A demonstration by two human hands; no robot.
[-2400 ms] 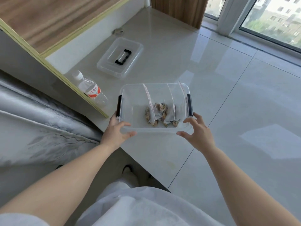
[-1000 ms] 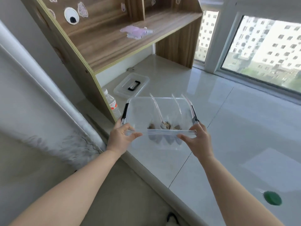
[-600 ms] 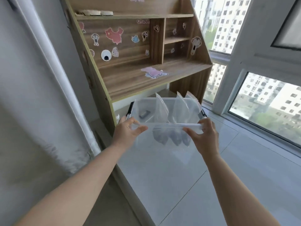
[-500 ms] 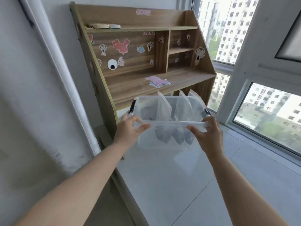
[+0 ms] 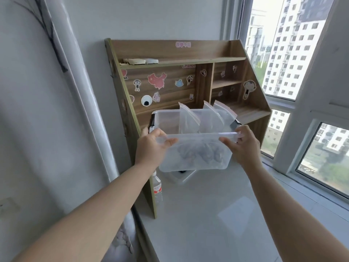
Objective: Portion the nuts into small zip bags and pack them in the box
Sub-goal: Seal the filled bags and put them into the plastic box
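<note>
box (image 5: pixel 194 159) between both hands

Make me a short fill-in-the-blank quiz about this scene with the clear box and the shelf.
1. The clear box is held up by ____ hands, left hand and right hand.
2. Standing in the box are ____ zip bags.
3. The box has no ____ on it.
4. The water bottle stands beside the wooden ____.

Missing words: two; three; lid; shelf
</note>
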